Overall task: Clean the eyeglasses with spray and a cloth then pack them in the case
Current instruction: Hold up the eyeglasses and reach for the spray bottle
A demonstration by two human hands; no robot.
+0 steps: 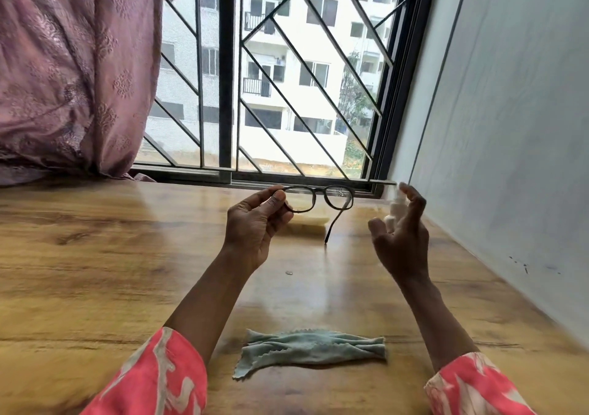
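Dark-framed eyeglasses pinched by left hand; right hand grips spray bottle.

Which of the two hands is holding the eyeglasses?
The left hand pinches the eyeglasses at one end of the frame, above the table. The right hand holds the small white spray bottle instead.

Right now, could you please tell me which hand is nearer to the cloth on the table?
Neither clearly. The left hand, holding the glasses, is up-left of the cloth; the right hand, holding the spray bottle, is up-right.
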